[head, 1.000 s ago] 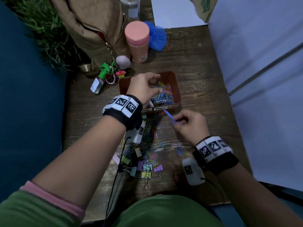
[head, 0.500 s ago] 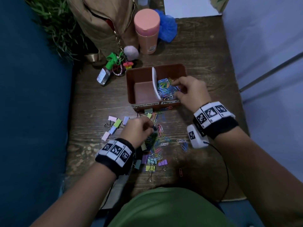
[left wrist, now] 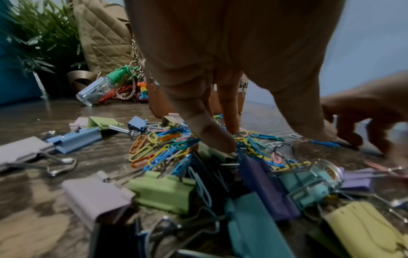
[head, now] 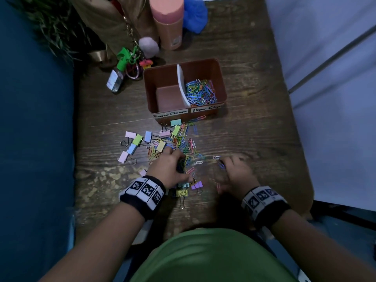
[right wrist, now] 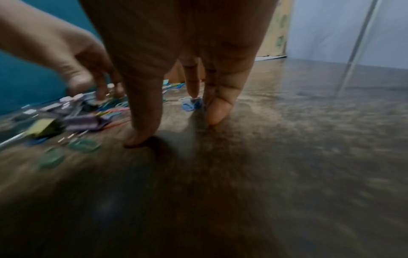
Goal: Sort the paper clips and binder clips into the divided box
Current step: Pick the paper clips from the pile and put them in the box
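The brown divided box [head: 220,86] stands mid-table with a white divider [head: 181,82]. Its right compartment holds coloured paper clips [head: 200,91]; the left compartment [head: 169,98] is bare. In front lies a mixed pile of paper clips [left wrist: 163,148] and pastel binder clips [head: 135,142]. My left hand [head: 179,163] reaches down into the pile, fingertips [left wrist: 223,144] touching clips and the thumb apart on the table. My right hand [head: 222,171] is right of the pile, fingertips [right wrist: 215,118] down on the wood beside blue paper clips [right wrist: 189,105], and it holds nothing.
A pink tumbler [head: 168,23], a blue bag [head: 194,15] and a tan quilted bag [head: 105,17] with a key chain and small bottle [head: 116,78] stand behind the box. A plant [head: 50,27] and a teal surface are on the left, white panels on the right.
My right hand has come back from the box's right compartment to the table beside the blue paper clips. My left hand stays on the pile.
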The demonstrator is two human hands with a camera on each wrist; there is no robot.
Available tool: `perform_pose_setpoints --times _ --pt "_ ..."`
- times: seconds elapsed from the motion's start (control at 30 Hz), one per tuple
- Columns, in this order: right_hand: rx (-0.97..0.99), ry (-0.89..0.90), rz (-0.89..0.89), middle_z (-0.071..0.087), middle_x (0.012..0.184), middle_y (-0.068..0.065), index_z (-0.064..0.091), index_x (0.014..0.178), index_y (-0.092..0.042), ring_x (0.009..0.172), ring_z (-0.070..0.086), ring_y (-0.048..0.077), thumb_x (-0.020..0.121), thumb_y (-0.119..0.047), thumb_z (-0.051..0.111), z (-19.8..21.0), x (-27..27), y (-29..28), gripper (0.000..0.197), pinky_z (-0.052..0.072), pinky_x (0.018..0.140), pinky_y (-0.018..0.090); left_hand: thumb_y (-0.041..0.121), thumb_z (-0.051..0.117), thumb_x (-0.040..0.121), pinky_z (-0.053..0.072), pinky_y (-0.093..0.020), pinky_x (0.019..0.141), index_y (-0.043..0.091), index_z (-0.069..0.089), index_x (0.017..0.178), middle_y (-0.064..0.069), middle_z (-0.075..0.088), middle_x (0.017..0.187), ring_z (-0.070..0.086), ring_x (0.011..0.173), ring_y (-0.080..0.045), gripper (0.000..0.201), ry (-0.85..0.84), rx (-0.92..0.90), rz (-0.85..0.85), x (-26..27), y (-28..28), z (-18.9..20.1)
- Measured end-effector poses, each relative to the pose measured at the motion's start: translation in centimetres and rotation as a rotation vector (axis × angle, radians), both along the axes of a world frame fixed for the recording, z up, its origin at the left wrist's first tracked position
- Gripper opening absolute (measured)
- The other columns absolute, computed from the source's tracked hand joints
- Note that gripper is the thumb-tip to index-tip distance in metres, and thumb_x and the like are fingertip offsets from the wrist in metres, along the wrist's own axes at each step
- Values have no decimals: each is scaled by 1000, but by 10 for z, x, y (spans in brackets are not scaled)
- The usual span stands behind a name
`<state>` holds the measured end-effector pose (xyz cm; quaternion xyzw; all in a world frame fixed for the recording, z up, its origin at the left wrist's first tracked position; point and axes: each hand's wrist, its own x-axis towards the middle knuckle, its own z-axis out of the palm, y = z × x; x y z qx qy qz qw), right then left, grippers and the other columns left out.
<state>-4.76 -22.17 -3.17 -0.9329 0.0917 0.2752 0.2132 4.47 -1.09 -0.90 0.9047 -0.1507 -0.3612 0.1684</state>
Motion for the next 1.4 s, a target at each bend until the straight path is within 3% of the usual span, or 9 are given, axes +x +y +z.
perform_pose_setpoints --times 0.27,0.47,0.7,0.87,0.93,1.03,1.13,1.27,1.4 --pt "122 -199 -173 63 96 14 65 87 -7 87 61 31 71 0 69 -6 57 2 19 49 76 33 24 71 79 51 -42 90 19 52 121 -8 48 120 56 107 -30 47 -62 11 -28 7 -2 -4" --pt "188 -164 127 57 106 8 61 108 -19 99 55 28 66 -16 78 -1 29 22 45 51 82 40 12 62 84 50 -41 86 15 56 118 -11 51 117 58 103 -34 34 -128 -57 -30 10 0 -6" --pt "-34 -289 459 63 76 -2 61 76 -24 72 63 21 36 -48 85 0 -5 50 52 51 60 30 28 65 82 50 -32 80 24 66 100 0 64 104 61 98 -22 18 -153 -130 -129 -12 10 4" --pt "33 -337 490 63 64 2 60 63 -18 62 64 25 54 -28 81 -7 1 53 25 51 55 28 24 62 86 48 -31 86 23 69 105 -2 67 109 61 103 -23 20 -77 -96 -151 -26 13 0" --pt "126 -343 410 64 67 8 61 66 -13 65 64 28 69 -29 67 -2 3 49 16 53 55 32 20 62 85 46 -31 87 22 66 109 -4 64 113 59 105 -24 24 -96 -112 -98 -26 12 -2" --pt "156 -341 127 69 80 8 65 78 -16 77 65 28 80 -41 43 10 15 30 34 54 65 37 19 62 86 47 -33 85 20 66 109 -6 61 113 59 103 -27 24 -95 -107 -73 -23 9 -3" --pt "154 -295 -245 71 80 7 67 84 -19 74 64 26 82 -32 57 15 35 3 16 52 70 33 20 61 86 51 -35 83 20 69 102 -5 63 108 61 99 -25 18 -90 -105 -82 -20 8 -4" --pt "521 -170 -772 59 45 -2 61 69 -13 37 49 10 87 -3 57 7 57 -13 21 42 45 24 17 57 85 51 -33 77 22 66 86 -1 66 97 62 91 -23 10 -104 -143 -77 -21 5 -4" --pt "434 -163 -839 56 49 4 64 71 -14 36 46 13 87 -10 57 0 68 -32 19 37 45 20 14 54 88 48 -29 70 24 59 81 2 65 87 62 80 -20 13 -5 -223 70 -18 6 3"
